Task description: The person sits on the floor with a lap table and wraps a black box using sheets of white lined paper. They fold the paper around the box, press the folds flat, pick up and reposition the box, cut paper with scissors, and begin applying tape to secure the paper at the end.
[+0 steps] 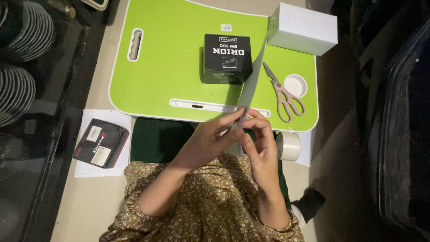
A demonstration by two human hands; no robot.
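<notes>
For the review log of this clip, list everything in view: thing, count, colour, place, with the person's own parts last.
lap table: 1, bright green with white rim, on the floor ahead of the person
black box: 1, black with white print, middle of the lap table
white box: 1, white, far right corner of the lap table
scissors: 1, pale pink handles, shut, right side of the lap table beside its round cup recess
grey sheet: 1, grey, seen edge-on, held up over the lap table
tape roll: 1, off-white, on the floor by the right hand
dark box: 1, black and red, on white paper at the left
left hand: 1, pinching the grey sheet's near end
right hand: 1, fingers on the same end
</notes>
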